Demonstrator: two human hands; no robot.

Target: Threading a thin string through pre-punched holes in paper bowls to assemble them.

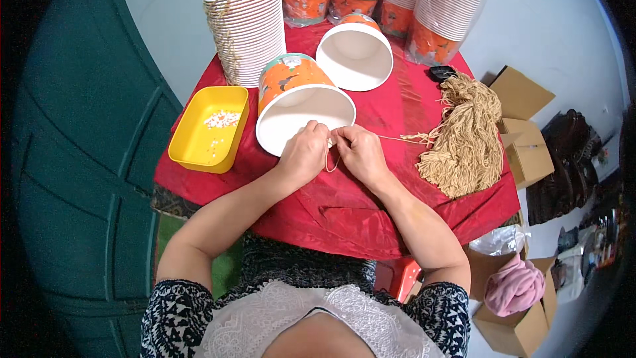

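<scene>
My left hand (307,151) and my right hand (362,154) meet at the open mouth of an orange paper bucket (295,79), which lies on its side with its white inside facing me. Both hands pinch a tan string (395,137). One length of it hangs in a small loop below my fingers, and another runs right toward a thick bundle of tan strings (462,139). My fingertips cover whatever lies between them. To the left, a yellow plastic tub (182,143) holds many tiny white and orange pieces (222,119).
A second paper bucket (356,59) lies on its side behind the first. A tall stack of buckets (248,33) rises at the back left, tan strings hanging down its side. Plastic-wrapped stacks (445,10) line the back of the red-covered table (371,222). Cardboard boxes (528,159) stand right.
</scene>
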